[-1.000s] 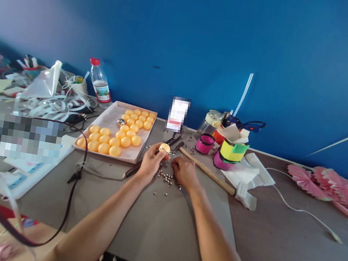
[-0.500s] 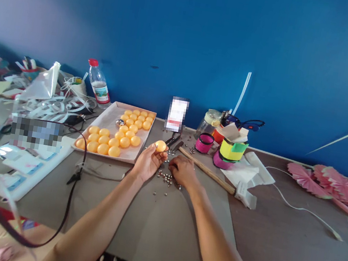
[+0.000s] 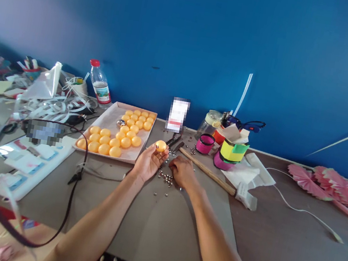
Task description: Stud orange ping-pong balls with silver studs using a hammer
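Observation:
My left hand [image 3: 148, 162] holds an orange ball [image 3: 160, 146] pinched in its fingertips, just above the grey mat [image 3: 153, 216]. My right hand [image 3: 182, 171] rests knuckles-up on the mat, its fingers curled down onto a scatter of small metal beads [image 3: 166, 178]. What those fingers hold is hidden. A shallow tray [image 3: 110, 113] with several more orange balls [image 3: 112, 142] lies to the left of my left hand.
Pliers [image 3: 174, 141] and a wooden-handled hammer [image 3: 215, 180] lie behind my hands. Coloured tape rolls [image 3: 232, 153], a jar [image 3: 210, 123] and a water bottle [image 3: 99, 84] stand near the blue wall. A power strip [image 3: 31, 164] and black cable [image 3: 78, 163] lie at left. Pink paper fans [image 3: 328, 185] sit at right.
My left hand has lifted the orange ball slightly and turned it. My right hand has stayed on the beads.

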Action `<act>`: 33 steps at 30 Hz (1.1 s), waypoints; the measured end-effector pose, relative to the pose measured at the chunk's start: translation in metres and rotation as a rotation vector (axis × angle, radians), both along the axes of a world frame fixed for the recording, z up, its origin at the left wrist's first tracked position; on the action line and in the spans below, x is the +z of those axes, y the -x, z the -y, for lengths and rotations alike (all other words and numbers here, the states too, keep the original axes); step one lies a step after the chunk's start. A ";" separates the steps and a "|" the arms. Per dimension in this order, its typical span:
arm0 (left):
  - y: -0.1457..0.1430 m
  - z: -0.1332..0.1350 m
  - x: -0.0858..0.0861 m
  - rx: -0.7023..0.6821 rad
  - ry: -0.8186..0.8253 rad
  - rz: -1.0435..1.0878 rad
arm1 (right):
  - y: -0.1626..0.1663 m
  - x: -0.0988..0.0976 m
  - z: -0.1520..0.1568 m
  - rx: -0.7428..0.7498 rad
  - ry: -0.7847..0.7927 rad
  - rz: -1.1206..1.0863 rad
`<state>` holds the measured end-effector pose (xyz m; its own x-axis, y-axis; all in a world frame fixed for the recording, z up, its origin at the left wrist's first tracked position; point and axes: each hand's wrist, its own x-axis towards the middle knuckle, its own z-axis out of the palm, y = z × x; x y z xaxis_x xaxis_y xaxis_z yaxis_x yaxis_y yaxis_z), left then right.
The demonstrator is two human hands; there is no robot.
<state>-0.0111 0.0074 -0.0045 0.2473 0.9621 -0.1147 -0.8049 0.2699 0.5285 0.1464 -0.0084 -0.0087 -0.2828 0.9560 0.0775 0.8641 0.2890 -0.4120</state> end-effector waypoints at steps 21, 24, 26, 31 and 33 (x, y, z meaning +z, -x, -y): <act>-0.001 0.000 0.002 0.011 0.023 -0.018 | -0.002 -0.006 -0.003 -0.065 -0.263 -0.566; -0.003 0.002 0.003 0.000 0.005 -0.045 | -0.001 -0.004 -0.005 -0.139 -0.200 -0.816; -0.004 0.003 0.003 -0.003 0.005 -0.054 | 0.001 -0.002 -0.005 -0.159 -0.141 -0.925; -0.005 0.004 0.004 -0.011 -0.002 -0.072 | 0.007 0.004 -0.003 -0.126 0.060 -1.148; -0.005 0.004 0.005 -0.007 0.000 -0.093 | 0.010 0.005 -0.002 -0.109 0.086 -1.196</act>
<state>-0.0058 0.0029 0.0002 0.2419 0.9605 -0.1375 -0.7507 0.2751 0.6007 0.1366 -0.0066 -0.0042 0.0071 0.9854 0.1702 -0.0594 0.1703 -0.9836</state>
